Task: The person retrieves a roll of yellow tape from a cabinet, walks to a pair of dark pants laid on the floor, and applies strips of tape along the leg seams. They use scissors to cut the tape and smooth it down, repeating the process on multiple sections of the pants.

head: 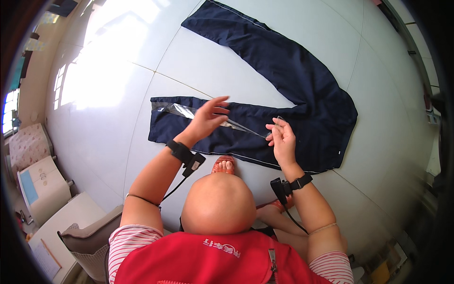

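Note:
Dark navy trousers (315, 103) with pale piping lie spread on the floor, their legs pointing left. A strip of shiny clear tape (181, 110) runs along the nearer leg from its hem. Its right part looks narrow and twisted, leading up to my right hand (283, 138). That hand pinches a clear piece, possibly the tape roll (279, 121), between thumb and fingers. Above the middle of the strip is my left hand (209, 119), fingers apart and holding nothing. Whether its thumb touches the tape, I cannot tell.
Pale glossy tiles make up the floor (106, 142), with bright window glare at upper left. My sandalled foot (224, 165) is close to the trousers' near edge. A grey chair (92, 230) and a white table (67, 227) stand at lower left, with a white cabinet (46, 183) behind.

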A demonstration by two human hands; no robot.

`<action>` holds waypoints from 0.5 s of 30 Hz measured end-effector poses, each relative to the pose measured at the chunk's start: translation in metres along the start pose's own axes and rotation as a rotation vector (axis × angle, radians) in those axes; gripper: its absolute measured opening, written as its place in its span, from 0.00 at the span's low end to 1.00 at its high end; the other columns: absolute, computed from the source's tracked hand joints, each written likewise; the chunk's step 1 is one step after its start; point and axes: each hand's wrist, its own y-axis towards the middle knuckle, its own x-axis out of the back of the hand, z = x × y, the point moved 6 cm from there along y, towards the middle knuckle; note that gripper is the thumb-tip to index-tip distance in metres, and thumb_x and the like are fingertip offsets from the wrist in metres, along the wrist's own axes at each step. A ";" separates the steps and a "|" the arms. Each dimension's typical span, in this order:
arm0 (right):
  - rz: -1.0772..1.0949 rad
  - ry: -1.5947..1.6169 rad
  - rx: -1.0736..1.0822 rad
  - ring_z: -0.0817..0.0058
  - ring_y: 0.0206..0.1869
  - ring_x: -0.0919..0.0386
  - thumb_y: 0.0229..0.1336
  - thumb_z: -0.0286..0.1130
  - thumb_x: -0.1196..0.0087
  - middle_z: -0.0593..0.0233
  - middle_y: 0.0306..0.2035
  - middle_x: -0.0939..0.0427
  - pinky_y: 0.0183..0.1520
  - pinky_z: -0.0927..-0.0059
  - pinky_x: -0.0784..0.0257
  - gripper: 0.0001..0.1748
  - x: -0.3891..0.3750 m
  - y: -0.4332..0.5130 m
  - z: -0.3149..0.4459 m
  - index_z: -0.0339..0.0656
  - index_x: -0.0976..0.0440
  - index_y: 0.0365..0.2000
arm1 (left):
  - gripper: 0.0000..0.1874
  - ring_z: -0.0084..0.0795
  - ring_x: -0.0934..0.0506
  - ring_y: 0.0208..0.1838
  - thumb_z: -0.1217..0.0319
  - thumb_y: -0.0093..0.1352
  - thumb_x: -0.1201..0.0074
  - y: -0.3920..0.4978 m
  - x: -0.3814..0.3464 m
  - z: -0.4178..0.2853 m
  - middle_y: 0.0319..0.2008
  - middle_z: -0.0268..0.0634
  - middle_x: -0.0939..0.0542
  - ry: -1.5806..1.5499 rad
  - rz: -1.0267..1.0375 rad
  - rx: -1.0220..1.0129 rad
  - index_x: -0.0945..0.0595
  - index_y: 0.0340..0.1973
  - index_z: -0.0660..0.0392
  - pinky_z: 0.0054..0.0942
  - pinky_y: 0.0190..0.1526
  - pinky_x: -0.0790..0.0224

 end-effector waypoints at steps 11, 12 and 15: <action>-0.213 0.149 -0.144 0.74 0.36 0.18 0.71 0.33 0.53 0.60 0.55 0.29 0.28 0.80 0.20 0.15 0.022 -0.012 -0.015 0.37 0.27 0.52 | 0.23 0.50 0.26 0.56 0.78 0.60 0.43 -0.074 0.141 0.116 0.60 0.47 0.30 1.101 -0.380 0.134 0.25 0.53 0.58 0.42 0.57 0.31; -0.226 0.125 -0.123 0.74 0.35 0.19 0.70 0.33 0.53 0.60 0.54 0.28 0.28 0.81 0.20 0.15 0.024 -0.011 -0.013 0.38 0.27 0.53 | 0.26 0.52 0.27 0.57 0.78 0.60 0.43 -0.074 0.146 0.118 0.63 0.47 0.32 1.132 -0.389 0.175 0.27 0.56 0.57 0.43 0.58 0.31; -0.231 0.158 -0.051 0.78 0.37 0.21 0.69 0.31 0.51 0.63 0.45 0.24 0.37 0.76 0.21 0.17 0.027 -0.006 -0.007 0.39 0.29 0.56 | 0.36 0.54 0.27 0.58 0.77 0.60 0.43 -0.070 0.163 0.118 0.72 0.46 0.43 1.143 -0.374 0.343 0.35 0.65 0.55 0.44 0.59 0.32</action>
